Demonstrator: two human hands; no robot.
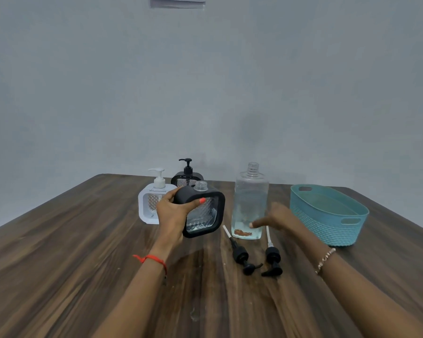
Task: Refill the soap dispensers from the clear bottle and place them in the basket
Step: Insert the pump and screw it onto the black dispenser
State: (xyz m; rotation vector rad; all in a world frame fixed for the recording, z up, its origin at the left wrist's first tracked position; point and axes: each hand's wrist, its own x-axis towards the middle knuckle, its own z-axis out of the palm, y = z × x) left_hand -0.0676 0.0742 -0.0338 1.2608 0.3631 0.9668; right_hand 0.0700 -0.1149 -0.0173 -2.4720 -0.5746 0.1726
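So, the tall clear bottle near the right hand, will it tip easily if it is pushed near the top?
Probably yes. The clear bottle is tall and narrow, standing upright on the table. It looks light, since liquid seems to fill only the lower part, so a push high up may topple it. Its cap is off, so tipping would likely spill. The right hand is at its base.

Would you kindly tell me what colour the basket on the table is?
The basket is teal, with a woven rope-like texture on its sides, seen in the head view.
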